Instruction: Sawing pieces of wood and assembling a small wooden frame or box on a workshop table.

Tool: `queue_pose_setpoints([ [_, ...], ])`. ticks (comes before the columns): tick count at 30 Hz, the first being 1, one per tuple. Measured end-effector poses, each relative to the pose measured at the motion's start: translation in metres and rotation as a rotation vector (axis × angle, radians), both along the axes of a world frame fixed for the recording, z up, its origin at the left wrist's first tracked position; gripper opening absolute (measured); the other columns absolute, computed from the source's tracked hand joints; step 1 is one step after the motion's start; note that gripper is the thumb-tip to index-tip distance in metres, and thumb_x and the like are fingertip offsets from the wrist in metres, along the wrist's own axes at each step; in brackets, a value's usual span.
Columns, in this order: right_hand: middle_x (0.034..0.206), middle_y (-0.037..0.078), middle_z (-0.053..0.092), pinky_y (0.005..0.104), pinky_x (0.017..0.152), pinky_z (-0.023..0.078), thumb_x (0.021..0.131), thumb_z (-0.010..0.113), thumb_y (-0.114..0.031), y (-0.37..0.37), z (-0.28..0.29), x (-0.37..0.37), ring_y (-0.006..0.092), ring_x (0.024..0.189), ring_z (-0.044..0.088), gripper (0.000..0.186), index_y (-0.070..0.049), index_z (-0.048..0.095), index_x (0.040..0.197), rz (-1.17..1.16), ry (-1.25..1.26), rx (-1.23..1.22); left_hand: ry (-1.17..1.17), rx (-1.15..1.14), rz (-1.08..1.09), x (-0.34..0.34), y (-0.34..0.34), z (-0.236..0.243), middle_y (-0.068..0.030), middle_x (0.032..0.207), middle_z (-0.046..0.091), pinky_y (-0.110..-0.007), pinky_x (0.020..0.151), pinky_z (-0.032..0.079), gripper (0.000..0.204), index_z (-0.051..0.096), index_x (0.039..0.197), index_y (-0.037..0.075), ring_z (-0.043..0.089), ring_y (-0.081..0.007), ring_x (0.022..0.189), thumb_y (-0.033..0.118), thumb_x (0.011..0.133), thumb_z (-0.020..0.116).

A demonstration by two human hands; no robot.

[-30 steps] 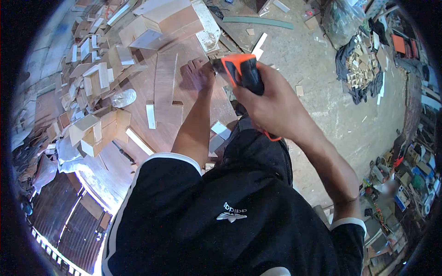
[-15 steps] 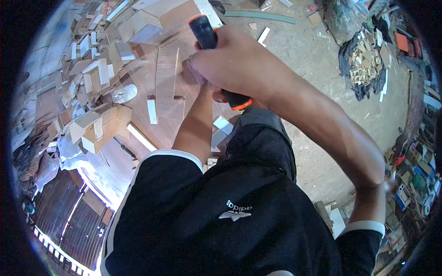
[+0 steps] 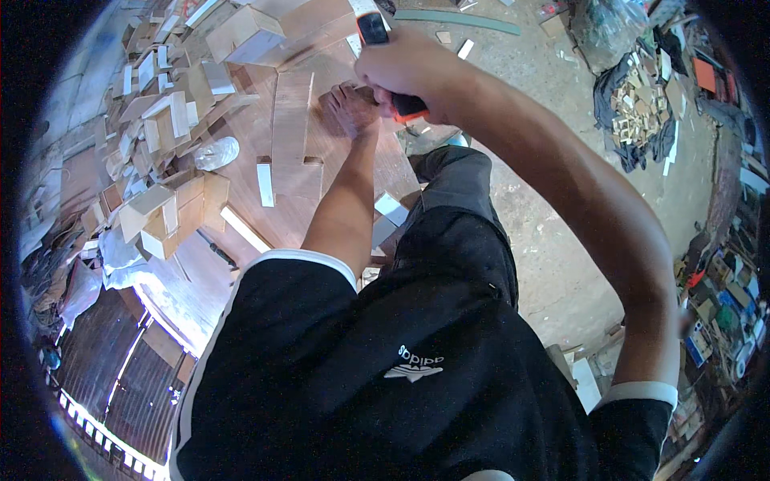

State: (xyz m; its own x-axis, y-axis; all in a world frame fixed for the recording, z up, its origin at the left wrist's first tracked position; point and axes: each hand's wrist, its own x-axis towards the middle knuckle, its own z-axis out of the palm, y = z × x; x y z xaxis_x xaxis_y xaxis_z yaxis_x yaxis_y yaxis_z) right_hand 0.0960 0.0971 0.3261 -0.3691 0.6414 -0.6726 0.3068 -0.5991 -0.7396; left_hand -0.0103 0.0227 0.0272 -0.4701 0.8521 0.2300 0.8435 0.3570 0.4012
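Note:
My right hand (image 3: 409, 72) is closed on the handle of an orange-and-black tool (image 3: 373, 28) that looks like a handsaw; its blade is mostly hidden or unclear. Just below and left of it, my left hand (image 3: 350, 108) rests palm down, fingers apart and slightly bent, on the wooden work surface (image 3: 337, 172) near its right edge. Left of that hand lies a long notched board (image 3: 290, 128), with a short white strip (image 3: 265, 183) beside it. Smaller white and grey offcuts (image 3: 390, 210) sit near my leg.
Open wooden boxes (image 3: 168, 216), piled panels (image 3: 168, 120) and a clear plastic bottle (image 3: 216, 152) occupy the left side. On the concrete floor (image 3: 553, 264) to the right are a dark sheet of wood scraps (image 3: 638, 112), a plastic sack (image 3: 601, 32) and a long green strip (image 3: 457, 20). Clutter lines the far right.
My right hand and the tool swung up and left over my left hand, then moved slightly higher, uncovering it. My left hand stays about where it was. My leg shows further forward now.

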Motion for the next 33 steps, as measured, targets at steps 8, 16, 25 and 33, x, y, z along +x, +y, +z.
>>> queue_pose_setpoints([
  [8, 0.058, 0.007, 0.051, 0.0308, 0.042, 0.042, 0.073, 0.057, -0.010, -0.011, 0.019, 0.000, 0.0154, 0.047, 0.050, 0.011, -0.002, 0.052, 0.068, 0.034, 0.106, -0.054, 0.053, -0.129, -0.035, 0.001, -0.003, -0.005, -0.0134, 0.099, 0.049, -0.044, 0.095, 0.032, 0.040, 0.053, 0.098, 0.008, 0.044, -0.0302, 0.101, 0.037, 0.071, 0.059],
  [16, 0.054, 0.007, 0.050, 0.0312, 0.040, 0.041, 0.074, 0.057, -0.009, 0.005, -0.020, -0.013, 0.0161, 0.045, 0.050, 0.011, 0.000, 0.054, 0.067, -0.028, 0.042, -0.043, 0.063, -0.156, -0.070, -0.001, -0.002, 0.010, -0.0163, 0.097, 0.051, -0.044, 0.093, 0.032, 0.047, 0.052, 0.098, 0.003, 0.045, -0.0319, 0.099, 0.040, 0.070, 0.058],
  [25, 0.059, 0.010, 0.054, 0.0321, 0.040, 0.042, 0.077, 0.055, -0.010, -0.001, -0.098, -0.005, 0.0172, 0.047, 0.053, 0.015, 0.003, 0.055, 0.070, -0.078, -0.107, 0.113, 0.125, -0.245, -0.083, 0.016, 0.016, 0.025, -0.0169, 0.097, 0.048, -0.043, 0.091, 0.033, 0.048, 0.051, 0.097, 0.003, 0.045, -0.0326, 0.099, 0.042, 0.070, 0.057],
  [33, 0.053, 0.008, 0.050, 0.0321, 0.038, 0.039, 0.076, 0.054, -0.005, -0.013, -0.037, -0.012, 0.0159, 0.042, 0.050, 0.009, 0.000, 0.052, 0.069, -0.024, 0.066, -0.110, -0.013, -0.204, 0.034, -0.005, -0.010, 0.014, -0.0164, 0.096, 0.049, -0.041, 0.089, 0.035, 0.049, 0.050, 0.096, 0.004, 0.046, -0.0320, 0.098, 0.045, 0.070, 0.058],
])
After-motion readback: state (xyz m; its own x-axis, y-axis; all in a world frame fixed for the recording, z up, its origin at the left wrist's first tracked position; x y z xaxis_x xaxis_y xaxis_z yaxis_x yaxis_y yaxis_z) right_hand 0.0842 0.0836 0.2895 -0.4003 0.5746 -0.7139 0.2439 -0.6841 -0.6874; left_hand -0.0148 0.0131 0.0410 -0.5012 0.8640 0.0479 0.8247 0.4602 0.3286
